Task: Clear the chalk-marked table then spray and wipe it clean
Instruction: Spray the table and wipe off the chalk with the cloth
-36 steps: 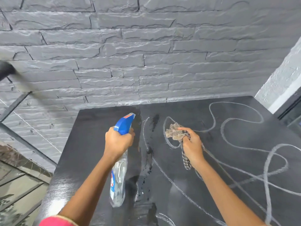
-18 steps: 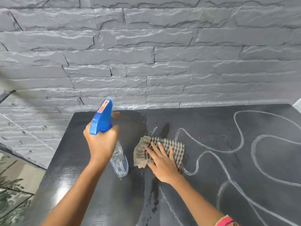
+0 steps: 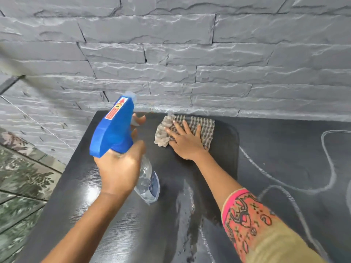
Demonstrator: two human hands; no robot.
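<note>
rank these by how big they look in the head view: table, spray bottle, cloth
1. table, fills most of the lower frame
2. spray bottle, looks bigger than the cloth, but it is held up nearer the camera, so its true size is unsure
3. cloth, partly covered by the right hand

Stone wall (image 3: 171, 73) bounds the table (image 3: 275, 149) beyond the cloth (image 3: 208, 128).

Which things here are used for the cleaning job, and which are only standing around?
For the job: bottle, in the left hand; cloth, under the right hand; table; chalk lines.
Not part of it: wall; floor.
</note>
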